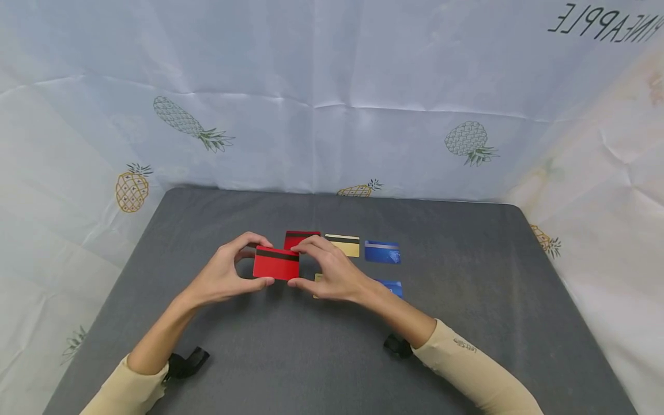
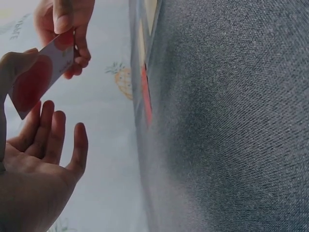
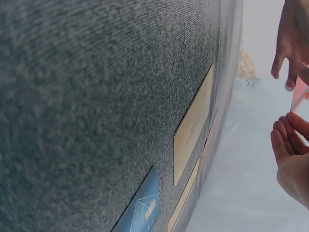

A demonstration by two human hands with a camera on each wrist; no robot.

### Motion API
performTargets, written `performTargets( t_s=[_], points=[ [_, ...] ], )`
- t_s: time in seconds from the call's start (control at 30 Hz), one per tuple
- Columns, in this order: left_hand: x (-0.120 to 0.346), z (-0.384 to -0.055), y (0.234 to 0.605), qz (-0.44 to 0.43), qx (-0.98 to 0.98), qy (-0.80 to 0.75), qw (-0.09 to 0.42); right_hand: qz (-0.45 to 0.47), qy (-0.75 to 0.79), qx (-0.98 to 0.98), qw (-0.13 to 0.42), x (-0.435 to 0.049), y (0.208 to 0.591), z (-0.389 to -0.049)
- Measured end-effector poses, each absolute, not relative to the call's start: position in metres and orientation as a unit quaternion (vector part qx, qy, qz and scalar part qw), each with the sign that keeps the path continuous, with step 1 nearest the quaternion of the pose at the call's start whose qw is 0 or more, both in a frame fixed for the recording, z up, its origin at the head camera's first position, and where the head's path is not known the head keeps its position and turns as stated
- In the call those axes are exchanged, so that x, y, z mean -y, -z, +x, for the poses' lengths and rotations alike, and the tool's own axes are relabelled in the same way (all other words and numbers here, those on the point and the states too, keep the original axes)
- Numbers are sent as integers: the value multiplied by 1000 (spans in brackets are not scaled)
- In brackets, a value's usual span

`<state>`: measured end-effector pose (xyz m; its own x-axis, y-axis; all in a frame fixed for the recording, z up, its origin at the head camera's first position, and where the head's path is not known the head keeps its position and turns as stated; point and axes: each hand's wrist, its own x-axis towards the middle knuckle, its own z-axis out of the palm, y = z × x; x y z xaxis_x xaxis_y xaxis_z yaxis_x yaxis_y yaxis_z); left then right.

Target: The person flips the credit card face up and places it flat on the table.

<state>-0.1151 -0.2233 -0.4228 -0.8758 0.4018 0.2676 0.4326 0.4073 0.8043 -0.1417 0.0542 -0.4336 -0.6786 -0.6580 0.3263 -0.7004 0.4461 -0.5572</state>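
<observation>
A red card with a dark stripe (image 1: 276, 267) is held above the table between both hands. My left hand (image 1: 226, 271) grips its left side, thumb at the lower edge and a finger at the top corner. On the opposite side my right hand (image 1: 334, 272) pinches it between thumb and fingers. The left wrist view shows the card's other face (image 2: 34, 82), white with red round shapes. Just behind the held card lies another red card (image 1: 295, 238), partly covered by it and the right hand.
A gold card (image 1: 346, 246) and a blue card (image 1: 382, 253) continue the back row on the grey table (image 1: 290, 357). Nearer, a second gold card (image 3: 193, 130) and a second blue card (image 3: 142, 208) lie partly behind the right arm. A pineapple-print cloth (image 1: 311, 138) hangs around.
</observation>
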Motion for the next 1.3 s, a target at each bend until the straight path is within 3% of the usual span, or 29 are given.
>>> performTargets(
  t_s=[0.9,1.3],
  points=[
    [216,-114,424,-250,819,515,32,380,-367,849,9,-51,432,-139],
    [218,-117,424,-254,820,511,47,375,-398,837,29,-56,428,-141]
  ],
)
